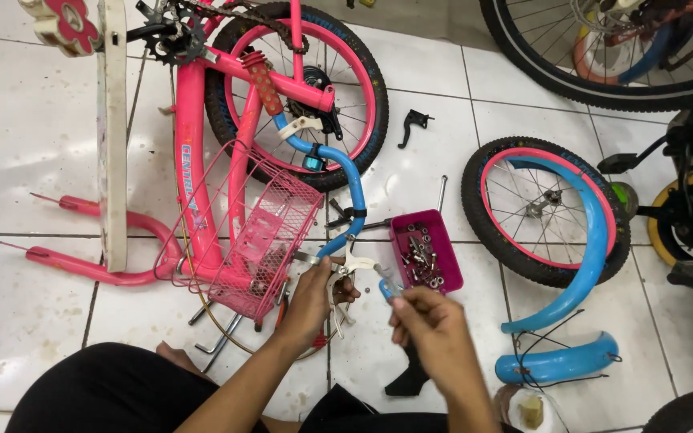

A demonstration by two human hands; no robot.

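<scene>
A person sits on a white tiled floor [34, 136], seen from above, working on an upturned pink child's bicycle [202, 160]. The blue handlebar [346, 172] runs its long axis from the upper middle down toward the person, curving at the lower end beside a white brake lever [346, 265].

The left hand [310, 301] is closed around the brake lever at the handlebar's lower end. The right hand [431, 321] is held just to the right of it, fingers pinched on a small tool [389, 282] whose tip points up and left toward the lever. The two hands are near each other but not touching.

A pink wire basket [270, 232] hangs just left of the left hand. A magenta rectangular tray [443, 240] of nuts and bolts lies just above the right hand. Farther right lie a loose wheel [483, 216] with a pink rim and two blue mudguards [587, 265]. A black lever part [412, 124] lies alone on open tile above the tray. Other bicycles crowd the upper right and right edges.
</scene>
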